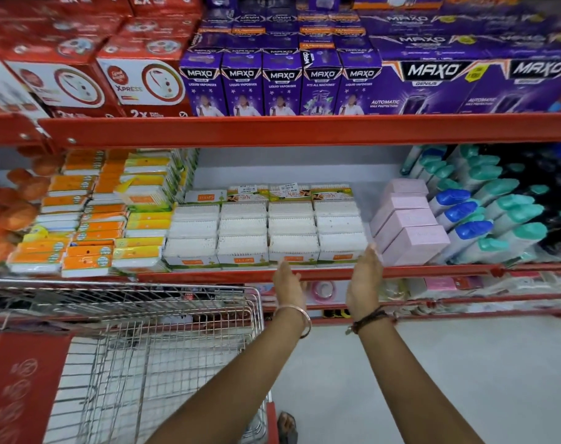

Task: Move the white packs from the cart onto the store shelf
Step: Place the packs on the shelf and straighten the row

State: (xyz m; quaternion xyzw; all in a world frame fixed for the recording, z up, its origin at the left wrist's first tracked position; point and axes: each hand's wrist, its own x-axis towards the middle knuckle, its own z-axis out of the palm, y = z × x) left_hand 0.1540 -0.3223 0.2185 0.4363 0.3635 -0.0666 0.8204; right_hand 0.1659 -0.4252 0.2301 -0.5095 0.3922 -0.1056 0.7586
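Several white packs (pixel 268 233) stand in neat rows on the middle shelf (pixel 336 273), between orange packs and pink boxes. My left hand (pixel 290 285) is open, fingers together, just in front of the shelf's red front edge below the front row. My right hand (pixel 365 278) is open too, its fingertips touching the right end of the front row of white packs. Neither hand holds anything. The wire cart (pixel 151 341) stands at the lower left, and I see no white packs in its basket.
Orange and yellow packs (pixel 90 213) fill the shelf's left part. Pink boxes (pixel 407 225) and teal- and blue-capped bottles (pixel 484 209) stand at the right. Purple boxes (pixel 282 81) and red boxes (pixel 112 75) line the shelf above. A lower shelf (pixel 465 299) and pale floor lie below.
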